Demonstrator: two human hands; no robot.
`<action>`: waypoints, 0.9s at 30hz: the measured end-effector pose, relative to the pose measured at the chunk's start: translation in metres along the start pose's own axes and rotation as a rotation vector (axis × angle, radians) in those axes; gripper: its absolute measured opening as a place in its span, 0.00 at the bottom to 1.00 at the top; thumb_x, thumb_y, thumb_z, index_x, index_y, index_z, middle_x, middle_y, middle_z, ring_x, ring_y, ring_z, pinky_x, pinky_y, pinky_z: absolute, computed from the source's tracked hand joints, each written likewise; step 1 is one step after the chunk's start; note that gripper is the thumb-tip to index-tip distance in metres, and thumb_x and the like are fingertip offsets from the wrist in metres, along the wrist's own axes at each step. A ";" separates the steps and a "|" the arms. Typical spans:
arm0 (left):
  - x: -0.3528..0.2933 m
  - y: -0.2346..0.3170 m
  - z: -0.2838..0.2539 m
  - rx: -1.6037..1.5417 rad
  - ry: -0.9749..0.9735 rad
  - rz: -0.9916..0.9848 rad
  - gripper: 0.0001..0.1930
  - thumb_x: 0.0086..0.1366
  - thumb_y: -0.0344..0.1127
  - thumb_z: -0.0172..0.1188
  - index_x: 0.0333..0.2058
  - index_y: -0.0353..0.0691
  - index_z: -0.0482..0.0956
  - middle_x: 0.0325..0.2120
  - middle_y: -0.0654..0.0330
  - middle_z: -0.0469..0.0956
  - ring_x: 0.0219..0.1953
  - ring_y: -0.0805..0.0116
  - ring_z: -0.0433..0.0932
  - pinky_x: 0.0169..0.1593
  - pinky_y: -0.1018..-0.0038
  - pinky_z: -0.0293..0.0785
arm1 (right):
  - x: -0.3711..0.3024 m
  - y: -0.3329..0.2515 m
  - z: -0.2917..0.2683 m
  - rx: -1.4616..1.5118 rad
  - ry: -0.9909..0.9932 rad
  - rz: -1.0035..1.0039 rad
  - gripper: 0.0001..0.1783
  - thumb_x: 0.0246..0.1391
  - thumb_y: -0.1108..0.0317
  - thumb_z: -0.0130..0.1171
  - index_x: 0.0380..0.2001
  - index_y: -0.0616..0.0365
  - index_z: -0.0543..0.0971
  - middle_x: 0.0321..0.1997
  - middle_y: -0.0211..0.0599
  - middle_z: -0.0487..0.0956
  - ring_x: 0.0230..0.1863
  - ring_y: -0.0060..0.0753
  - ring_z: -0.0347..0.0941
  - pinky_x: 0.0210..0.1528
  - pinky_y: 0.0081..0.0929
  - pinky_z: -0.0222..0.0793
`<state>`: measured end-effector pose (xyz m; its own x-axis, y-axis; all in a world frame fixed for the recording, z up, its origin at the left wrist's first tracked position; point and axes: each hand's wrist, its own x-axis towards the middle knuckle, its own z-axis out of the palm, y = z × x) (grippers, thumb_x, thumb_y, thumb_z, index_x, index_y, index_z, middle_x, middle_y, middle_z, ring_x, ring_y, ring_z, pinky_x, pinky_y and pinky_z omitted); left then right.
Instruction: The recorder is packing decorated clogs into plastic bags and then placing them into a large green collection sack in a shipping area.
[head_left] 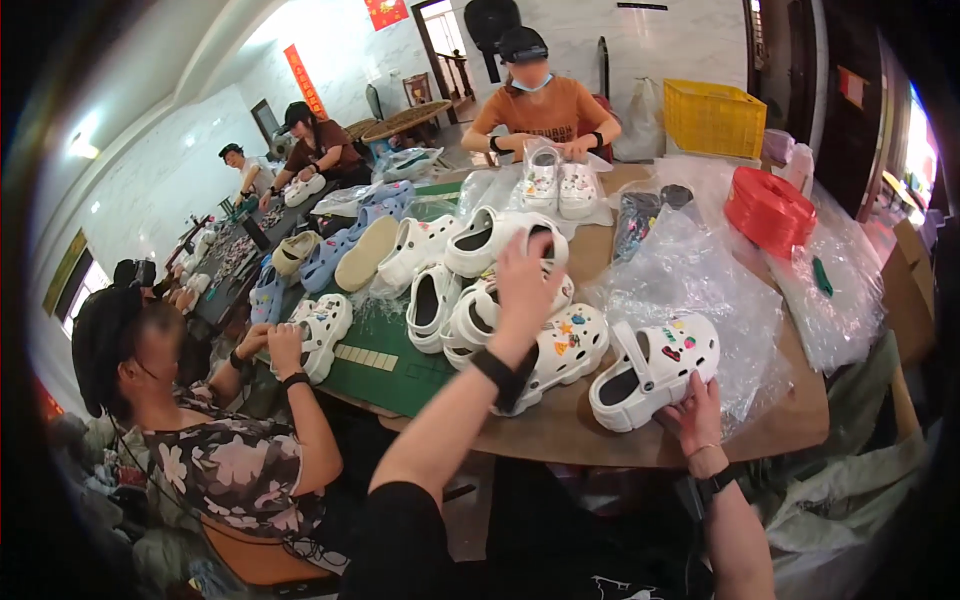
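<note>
My left hand (528, 285) reaches over a pile of white clogs, its fingers curled at the opening of a white clog (553, 236) on top. That hand hides part of the clog. My right hand (697, 415) grips another white clog (655, 370) at the table's front edge, fingers under its side and thumb near the toe. Colourful charms dot its upper, and its strap stands up. Between my hands sits a charm-covered white clog (572, 345). More white clogs (433, 305) lie left of my left hand.
Clear plastic bags (700, 290) spread over the brown table (800, 415). A red roll of plastic twine (768, 210) and a yellow crate (710, 118) stand at the right. Across the table, a person (540, 110) handles bagged clogs; a person at left (230, 440) holds a white clog.
</note>
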<state>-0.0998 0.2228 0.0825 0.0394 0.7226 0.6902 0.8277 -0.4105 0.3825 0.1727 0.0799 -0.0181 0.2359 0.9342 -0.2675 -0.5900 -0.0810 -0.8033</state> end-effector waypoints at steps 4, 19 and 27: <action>0.055 -0.021 0.010 0.257 -0.242 -0.240 0.36 0.51 0.45 0.69 0.60 0.59 0.65 0.66 0.47 0.49 0.66 0.36 0.51 0.59 0.36 0.57 | 0.014 0.007 -0.009 -0.001 0.013 -0.003 0.27 0.60 0.57 0.56 0.58 0.50 0.60 0.51 0.37 0.75 0.46 0.34 0.76 0.34 0.34 0.77; 0.070 -0.073 0.009 -0.109 0.036 -0.286 0.23 0.55 0.33 0.57 0.52 0.44 0.73 0.47 0.41 0.70 0.52 0.42 0.69 0.56 0.57 0.65 | 0.001 0.002 -0.010 -0.006 0.064 -0.003 0.23 0.61 0.59 0.55 0.56 0.50 0.63 0.51 0.36 0.74 0.46 0.35 0.76 0.35 0.36 0.80; -0.058 0.042 -0.010 -1.023 -0.015 -0.514 0.29 0.61 0.29 0.59 0.60 0.35 0.60 0.41 0.58 0.72 0.37 0.73 0.74 0.33 0.77 0.75 | 0.014 -0.063 -0.063 -0.044 -0.111 -0.131 0.22 0.62 0.47 0.50 0.51 0.48 0.74 0.47 0.27 0.79 0.44 0.25 0.75 0.44 0.33 0.70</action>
<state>-0.0725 0.1579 0.0643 -0.1596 0.9397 0.3024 -0.0948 -0.3195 0.9428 0.2618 0.0763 -0.0043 0.2209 0.9701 -0.1004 -0.5246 0.0314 -0.8508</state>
